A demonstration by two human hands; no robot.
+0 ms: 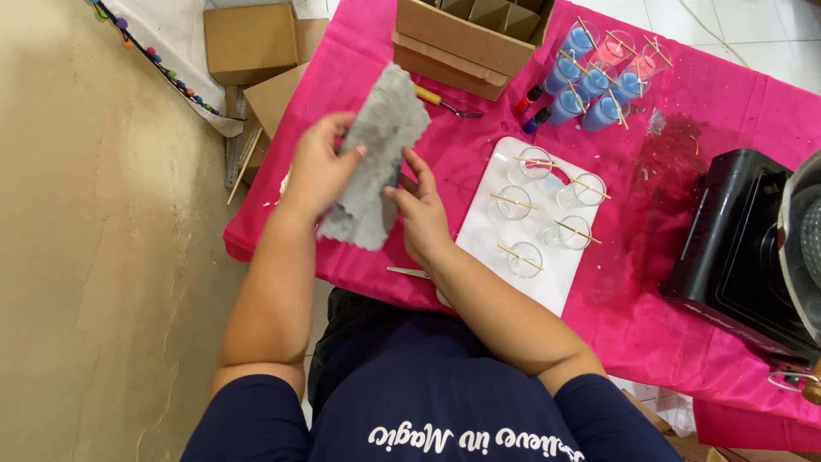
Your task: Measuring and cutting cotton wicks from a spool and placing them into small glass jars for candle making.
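While the person stands at the near edge of a table covered with a pink cloth (701, 342), both hands hold a grey rag (380, 158) up above the cloth's left part. At the far left, off the table, cardboard boxes (252, 43) lie on the floor. The left hand (321, 167) grips the rag's left edge, thumb pressed on the front and fingers closed behind it. The rag hangs crumpled and tilted, its upper end reaching toward the far side of the table. The right hand (421, 214) pinches the rag's right edge between thumb and fingertips. Just right of that hand lies a white tray (552, 287) carrying five clear glasses (523, 258), each with a thin wooden stick laid across its rim. At the far edge, beyond the rag, stands an open cardboard box with dividers (466, 34), and a spoon with a yellow handle (445, 103) lies beside it. Farther right, a cluster of glasses filled with blue and red wax (599, 73) sits near the far edge, sticks across them too. At the right edge rests a black portable stove (735, 248) with a metal pot (804, 248) on it.
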